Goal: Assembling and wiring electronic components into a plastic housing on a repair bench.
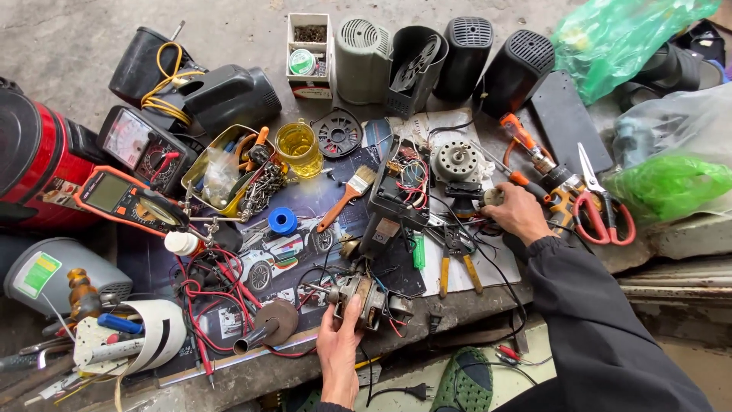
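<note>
The left hand (338,352) lies on a small electric motor (364,297) at the near edge of the workbench (427,309), fingers loosely curled against its side. The right hand (518,214) is closed around a small round part (492,197), just right of the motor. 2 pliers (456,259) lie between motor and right hand

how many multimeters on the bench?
2, both at the left: an analog meter with a white dial, and an orange-cased digital meter just below it. Clutter may hide others. The left hand and right hand touch neither.
</note>
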